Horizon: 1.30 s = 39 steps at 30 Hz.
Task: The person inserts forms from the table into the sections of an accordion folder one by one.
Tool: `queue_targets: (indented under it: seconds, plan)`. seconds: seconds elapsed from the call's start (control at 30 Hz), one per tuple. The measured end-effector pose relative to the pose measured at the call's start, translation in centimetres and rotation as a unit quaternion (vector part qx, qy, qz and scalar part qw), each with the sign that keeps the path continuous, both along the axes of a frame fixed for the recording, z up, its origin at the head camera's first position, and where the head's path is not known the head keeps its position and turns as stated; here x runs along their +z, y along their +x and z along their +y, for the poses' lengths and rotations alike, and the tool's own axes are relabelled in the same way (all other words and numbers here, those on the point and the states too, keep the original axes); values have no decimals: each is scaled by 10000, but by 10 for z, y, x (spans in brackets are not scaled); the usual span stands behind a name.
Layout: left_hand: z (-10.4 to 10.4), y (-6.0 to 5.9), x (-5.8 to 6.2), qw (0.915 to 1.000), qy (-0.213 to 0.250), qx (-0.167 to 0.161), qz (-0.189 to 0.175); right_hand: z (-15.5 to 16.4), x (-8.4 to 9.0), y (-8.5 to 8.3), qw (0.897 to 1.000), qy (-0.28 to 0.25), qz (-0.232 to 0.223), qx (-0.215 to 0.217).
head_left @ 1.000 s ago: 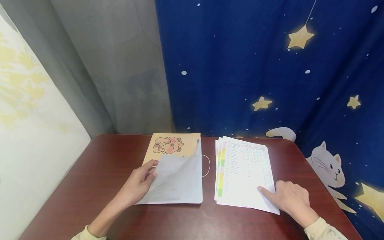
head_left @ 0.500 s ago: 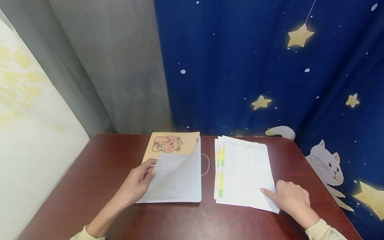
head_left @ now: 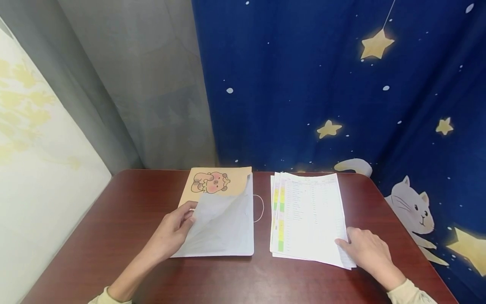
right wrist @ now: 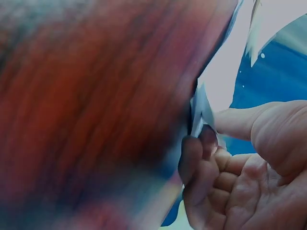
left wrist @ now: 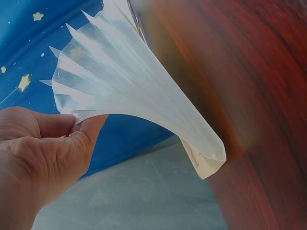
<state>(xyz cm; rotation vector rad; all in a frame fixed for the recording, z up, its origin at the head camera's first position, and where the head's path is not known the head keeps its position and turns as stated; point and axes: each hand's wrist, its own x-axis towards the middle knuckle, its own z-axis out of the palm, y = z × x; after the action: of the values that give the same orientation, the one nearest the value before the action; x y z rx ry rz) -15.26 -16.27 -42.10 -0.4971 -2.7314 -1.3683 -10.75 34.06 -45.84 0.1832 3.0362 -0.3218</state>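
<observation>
Left hand (head_left: 172,233): grip pinched on lifted clear sleeves (left wrist: 120,91) of folder (head_left: 218,219), flat on bench (head_left: 125,219). Right hand (head_left: 366,249): grip curled at near right corner of paper stack (head_left: 307,217), thumb on top, fingers beneath edge.

Head camera looks down over the table (head_left: 114,236). Wrist cameras sit close, sharing its folder sleeves (left wrist: 120,91) and paper stack (right wrist: 199,115)

- Left hand (head_left: 172,232) reaches in from seven o'clock, forearm angled toward one o'clock, thumb and fingers (left wrist: 88,129) pinched together.
- Right hand (head_left: 366,249) comes in from five o'clock, palm down, knuckles raised, fingers (right wrist: 192,158) curled, thumb pointing toward ten o'clock.
</observation>
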Motion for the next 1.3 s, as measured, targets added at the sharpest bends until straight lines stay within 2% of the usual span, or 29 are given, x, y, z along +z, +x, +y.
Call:
queue_targets:
  seconds: [0.47, 0.67, 0.8, 0.93, 1.0, 1.03, 1.07, 1.13, 1.23, 1.3]
  plan:
    - [-1, 1, 1, 10000, 17, -79, 31, 3, -6, 1, 9969, -614, 391, 313]
    - [-1, 2, 5, 10000, 65, -23, 45, 7, -6, 4, 9919, -870, 779, 503]
    - [0, 2, 6, 9999, 90, -40, -21, 8, -4, 6, 9887, -1039, 977, 467]
    - [0, 1, 4, 9998, 144, -63, -115, 6, 0, 6, 9814, -1621, 969, 343]
    - [0, 1, 2, 9998, 163, -85, -108, 5, 2, 7, 9716, -2217, 797, 222]
    - [0, 1, 2, 9997, 182, -92, -109, 3, 4, 6, 9617, -2661, 647, 140]
    - [0, 1, 2, 9997, 196, -102, -82, 2, 5, 6, 9493, -3107, 470, 41]
    - [-1, 2, 1, 9996, 235, -112, -67, -1, 9, 6, 9176, -3969, 189, -100]
    - [-1, 3, 1, 9996, 285, -86, 11, -8, 14, 7, 8712, -4906, -133, -140]
    - [-2, 3, 1, 9996, 285, -63, 53, -13, 17, 8, 8527, -5216, -287, -45]
